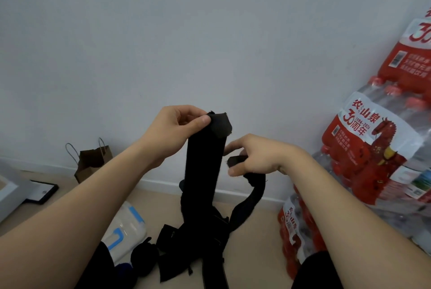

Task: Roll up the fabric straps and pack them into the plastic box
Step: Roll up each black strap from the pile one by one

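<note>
— Where is the black fabric strap (203, 172)?
— Held up in front of the wall (210, 32), hanging straight down. The left hand (179, 125) pinches its top end between thumb and curled fingers. Its lower end runs into the heap of black straps (200, 237) on the floor (256, 253).
— And the right hand (256, 155)?
— Just beside the hanging strap, lower than the left. Its fingers are curled round the end of a looping black strap (254, 193), which bends down from the hand into the same heap. Whether the two are one piece I cannot tell.
— The plastic box (126, 228)?
— On the floor, left of the heap. It is clear, with blue latches. What it holds I cannot make out.
— Anything else?
— A brown paper bag (92, 162) stands against the wall on the left, and shrink-wrapped packs of bottled water (373, 153) are stacked on the right.
</note>
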The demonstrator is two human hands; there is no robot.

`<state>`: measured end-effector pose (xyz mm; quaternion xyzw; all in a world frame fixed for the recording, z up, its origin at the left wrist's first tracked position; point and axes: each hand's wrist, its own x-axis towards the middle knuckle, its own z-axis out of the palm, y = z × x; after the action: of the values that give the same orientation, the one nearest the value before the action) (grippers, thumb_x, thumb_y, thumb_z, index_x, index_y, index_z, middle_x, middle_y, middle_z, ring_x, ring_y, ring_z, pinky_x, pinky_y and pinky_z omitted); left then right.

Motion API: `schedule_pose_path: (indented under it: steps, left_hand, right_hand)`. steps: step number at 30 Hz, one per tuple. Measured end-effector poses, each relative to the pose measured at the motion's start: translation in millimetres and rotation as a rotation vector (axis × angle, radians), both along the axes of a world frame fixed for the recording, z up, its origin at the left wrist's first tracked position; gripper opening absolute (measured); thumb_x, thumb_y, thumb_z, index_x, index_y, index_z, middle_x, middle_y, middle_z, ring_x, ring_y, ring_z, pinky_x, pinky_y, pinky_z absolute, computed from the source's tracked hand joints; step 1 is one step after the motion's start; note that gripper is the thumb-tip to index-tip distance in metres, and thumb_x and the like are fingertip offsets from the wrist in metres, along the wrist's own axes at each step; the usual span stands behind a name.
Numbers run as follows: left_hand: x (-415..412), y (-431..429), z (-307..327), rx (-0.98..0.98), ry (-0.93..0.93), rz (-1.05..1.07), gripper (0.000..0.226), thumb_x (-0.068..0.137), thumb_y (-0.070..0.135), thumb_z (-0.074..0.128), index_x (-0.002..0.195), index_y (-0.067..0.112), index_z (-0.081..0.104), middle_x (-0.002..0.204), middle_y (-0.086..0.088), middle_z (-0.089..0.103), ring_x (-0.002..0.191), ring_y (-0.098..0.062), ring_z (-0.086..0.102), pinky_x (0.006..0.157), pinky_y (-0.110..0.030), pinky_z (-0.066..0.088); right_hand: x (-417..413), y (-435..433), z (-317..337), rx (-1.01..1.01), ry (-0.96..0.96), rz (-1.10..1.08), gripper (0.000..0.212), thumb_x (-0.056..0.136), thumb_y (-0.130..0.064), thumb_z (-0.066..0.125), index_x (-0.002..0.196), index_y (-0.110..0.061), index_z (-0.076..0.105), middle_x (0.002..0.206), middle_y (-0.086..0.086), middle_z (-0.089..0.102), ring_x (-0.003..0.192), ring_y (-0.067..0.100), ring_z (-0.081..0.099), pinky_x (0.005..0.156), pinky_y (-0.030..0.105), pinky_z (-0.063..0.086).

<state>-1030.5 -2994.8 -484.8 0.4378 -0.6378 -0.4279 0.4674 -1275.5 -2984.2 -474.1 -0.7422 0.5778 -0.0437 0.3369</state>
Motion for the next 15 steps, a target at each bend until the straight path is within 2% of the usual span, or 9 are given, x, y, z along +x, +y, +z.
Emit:
schedule_pose_path:
  steps: [2, 4, 6, 8, 11, 13, 15]
  left_hand:
    - [1, 0, -2, 0.038, -0.014, 0.007, 0.013, 0.104, 0.031, 0.072, 0.103, 0.024, 0.082, 0.107, -0.013, 0.080, 0.089, -0.014, 0.073, 0.085, -0.031, 0.057]
    - [0, 1, -3, 0.055, -0.045, 0.022, 0.013, 0.104, 0.033, 0.071, 0.104, 0.029, 0.083, 0.107, -0.009, 0.079, 0.086, -0.013, 0.074, 0.080, -0.032, 0.057]
    - [-1, 2, -3, 0.063, -0.058, 0.032, 0.012, 0.104, 0.033, 0.071, 0.103, 0.032, 0.083, 0.105, -0.007, 0.079, 0.084, -0.012, 0.075, 0.077, -0.031, 0.058]
    - [-2, 3, -3, 0.050, -0.070, 0.024, 0.013, 0.104, 0.031, 0.071, 0.101, 0.034, 0.083, 0.102, -0.004, 0.080, 0.086, -0.014, 0.076, 0.078, -0.032, 0.060]
    - [-4, 3, -3, 0.017, -0.086, 0.019, 0.009, 0.101, 0.027, 0.076, 0.098, 0.032, 0.083, 0.093, -0.004, 0.077, 0.083, -0.018, 0.077, 0.078, -0.033, 0.060]
    - [-3, 4, -1, -0.005, -0.107, -0.002, 0.009, 0.092, 0.022, 0.086, 0.097, 0.029, 0.083, 0.076, 0.001, 0.065, 0.071, -0.016, 0.069, 0.073, -0.024, 0.056]
    - [-1, 6, 1, -0.047, -0.228, -0.028, 0.022, 0.083, 0.018, 0.093, 0.097, 0.029, 0.082, 0.068, 0.011, 0.056, 0.065, -0.006, 0.059, 0.066, -0.014, 0.047]
  right_hand:
    - [-1, 1, 4, -0.113, 0.098, -0.066, 0.045, 0.093, -0.032, 0.080, 0.136, -0.035, 0.067, 0.099, -0.019, 0.064, 0.094, 0.010, 0.066, 0.085, 0.030, 0.053]
    - [-2, 1, 7, -0.235, 0.110, -0.135, 0.032, 0.090, -0.039, 0.081, 0.121, -0.033, 0.072, 0.097, -0.021, 0.060, 0.089, 0.000, 0.062, 0.073, 0.026, 0.048]
    - [-2, 0, 8, -0.255, -0.067, -0.171, 0.020, 0.085, -0.044, 0.084, 0.102, -0.036, 0.078, 0.092, -0.020, 0.066, 0.081, -0.005, 0.064, 0.069, 0.023, 0.048]
    - [2, 3, 10, -0.175, -0.302, -0.168, 0.022, 0.080, -0.050, 0.087, 0.097, -0.037, 0.082, 0.084, -0.017, 0.069, 0.072, -0.002, 0.067, 0.068, 0.023, 0.052]
    - [8, 4, 11, -0.177, -0.443, -0.210, 0.025, 0.083, -0.053, 0.085, 0.090, -0.030, 0.083, 0.063, -0.016, 0.062, 0.055, 0.006, 0.060, 0.059, 0.026, 0.055]
    - [9, 1, 11, -0.311, -0.361, -0.228, 0.025, 0.095, -0.044, 0.077, 0.081, -0.024, 0.082, 0.054, -0.010, 0.060, 0.051, 0.009, 0.057, 0.058, 0.030, 0.054]
    - [9, -1, 11, -0.447, -0.210, -0.199, 0.028, 0.099, -0.040, 0.072, 0.076, -0.028, 0.081, 0.055, -0.002, 0.065, 0.051, 0.011, 0.060, 0.060, 0.027, 0.051]
